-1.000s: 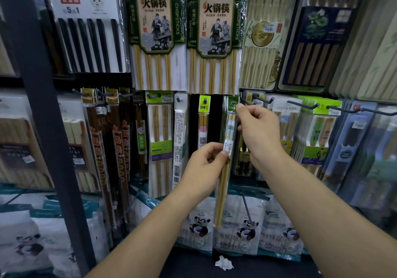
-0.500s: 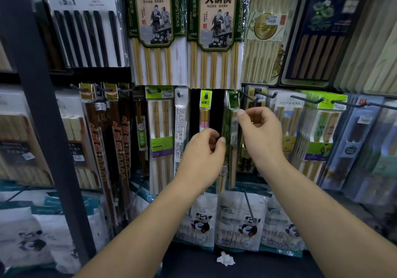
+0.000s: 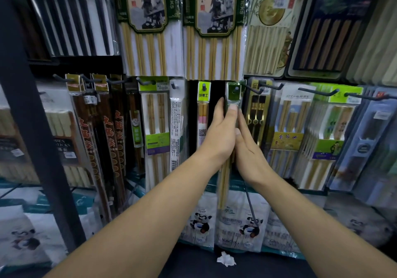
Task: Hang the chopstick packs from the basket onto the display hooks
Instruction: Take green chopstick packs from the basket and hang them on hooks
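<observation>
Two bare forearms (image 3: pixel 150 213), left hand (image 3: pixel 217 137), right hand (image 3: pixel 249 151), short plain fingernails (image 3: pixel 233 107)

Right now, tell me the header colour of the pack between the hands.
Dark green header; the head view shows it best.

This is a shop, at a wall rack given over to chopsticks. Rows of display hooks (image 3: pixel 313 91) jut out of it, most carrying sealed packs of one kind hung one behind another. Printed header cards front the goods: bamboo chopstick packs (image 3: pixel 148 41) above, a black chopstick set (image 3: pixel 71 20) beside them. A narrow white pack (image 3: pixel 176 125) bears a barcode, and a small sticker (image 3: pixel 279 1) may be a price label, though it is too blurred to read. Panda-print bags (image 3: pixel 240 222) line the bottom.
</observation>
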Action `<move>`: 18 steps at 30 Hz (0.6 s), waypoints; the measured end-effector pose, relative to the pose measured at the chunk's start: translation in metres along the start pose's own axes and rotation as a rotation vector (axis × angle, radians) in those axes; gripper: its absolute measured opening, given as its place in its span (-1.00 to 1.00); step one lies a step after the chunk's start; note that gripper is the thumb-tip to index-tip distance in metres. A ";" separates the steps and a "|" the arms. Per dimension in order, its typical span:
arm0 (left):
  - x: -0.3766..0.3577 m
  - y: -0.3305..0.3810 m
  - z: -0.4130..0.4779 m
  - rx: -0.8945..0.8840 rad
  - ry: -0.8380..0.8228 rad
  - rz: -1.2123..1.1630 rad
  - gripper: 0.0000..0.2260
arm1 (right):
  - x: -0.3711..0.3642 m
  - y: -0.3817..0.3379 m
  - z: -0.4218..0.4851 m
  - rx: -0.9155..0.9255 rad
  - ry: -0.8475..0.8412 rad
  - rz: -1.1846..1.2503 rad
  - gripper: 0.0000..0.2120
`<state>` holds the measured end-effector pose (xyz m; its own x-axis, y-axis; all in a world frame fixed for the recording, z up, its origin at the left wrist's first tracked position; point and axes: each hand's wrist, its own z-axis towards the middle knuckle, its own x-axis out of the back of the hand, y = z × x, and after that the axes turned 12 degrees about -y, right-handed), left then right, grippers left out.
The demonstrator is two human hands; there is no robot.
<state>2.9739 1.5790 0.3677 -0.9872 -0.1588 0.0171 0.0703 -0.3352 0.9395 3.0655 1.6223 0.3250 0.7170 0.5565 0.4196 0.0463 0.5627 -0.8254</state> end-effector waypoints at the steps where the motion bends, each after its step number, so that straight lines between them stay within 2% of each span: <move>1: 0.000 -0.002 0.002 0.008 0.001 -0.029 -0.50 | 0.000 0.002 0.002 0.001 -0.004 -0.002 -0.36; 9: 0.000 -0.015 0.029 0.035 0.065 -0.094 -0.54 | 0.002 0.022 0.034 -0.007 0.037 -0.055 -0.30; 13: 0.001 -0.014 0.042 0.079 0.118 -0.086 -0.47 | 0.002 0.031 0.046 -0.008 -0.011 -0.033 -0.48; 18: 0.000 -0.018 0.035 0.080 0.125 -0.029 -0.46 | 0.002 0.038 0.039 -0.032 -0.027 -0.028 -0.42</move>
<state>2.9681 1.6173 0.3627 -0.9626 -0.2664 -0.0482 0.0257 -0.2672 0.9633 3.0412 1.6685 0.3094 0.6964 0.5572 0.4523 0.0887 0.5585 -0.8247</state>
